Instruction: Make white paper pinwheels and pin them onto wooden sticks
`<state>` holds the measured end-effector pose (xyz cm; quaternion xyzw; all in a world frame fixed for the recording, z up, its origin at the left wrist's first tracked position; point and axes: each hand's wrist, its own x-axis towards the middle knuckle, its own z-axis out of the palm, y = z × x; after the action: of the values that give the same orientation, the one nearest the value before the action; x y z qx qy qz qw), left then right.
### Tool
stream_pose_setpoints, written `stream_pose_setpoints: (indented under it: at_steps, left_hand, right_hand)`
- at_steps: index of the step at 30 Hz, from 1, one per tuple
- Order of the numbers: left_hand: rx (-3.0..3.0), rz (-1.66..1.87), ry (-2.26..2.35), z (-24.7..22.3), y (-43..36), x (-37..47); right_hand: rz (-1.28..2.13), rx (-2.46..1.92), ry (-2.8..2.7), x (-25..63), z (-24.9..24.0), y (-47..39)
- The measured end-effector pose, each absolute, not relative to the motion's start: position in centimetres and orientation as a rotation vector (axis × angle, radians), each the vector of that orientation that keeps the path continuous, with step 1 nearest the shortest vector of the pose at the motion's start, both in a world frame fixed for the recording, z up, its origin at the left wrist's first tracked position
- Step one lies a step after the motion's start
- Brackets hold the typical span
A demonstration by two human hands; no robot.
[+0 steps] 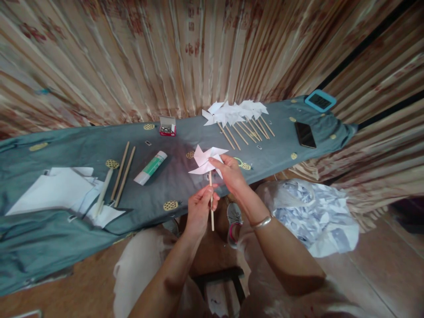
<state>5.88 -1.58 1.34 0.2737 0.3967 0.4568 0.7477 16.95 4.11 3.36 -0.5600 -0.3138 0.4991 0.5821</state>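
Two hands on one paper pinwheel, left hand gripping its stick below, right hand pinching the centre

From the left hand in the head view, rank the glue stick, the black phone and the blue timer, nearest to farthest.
Measured from the left hand:
1. Glue stick, on the cloth to the hand's left.
2. Black phone, far right on the cloth.
3. Blue timer, at the right corner, beyond the phone.

White paper pinwheel, stick upright.
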Motion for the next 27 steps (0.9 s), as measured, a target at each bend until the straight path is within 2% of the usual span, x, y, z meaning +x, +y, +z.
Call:
stream_pose_setpoints:
  at_steps: [27]
  left_hand:
    - [0.614, 1.095, 0.819, 2.2, -0.8, 5.8]
  right_hand:
    - [1.219, -1.198, -0.672, 15.9, 4.3, 5.9]
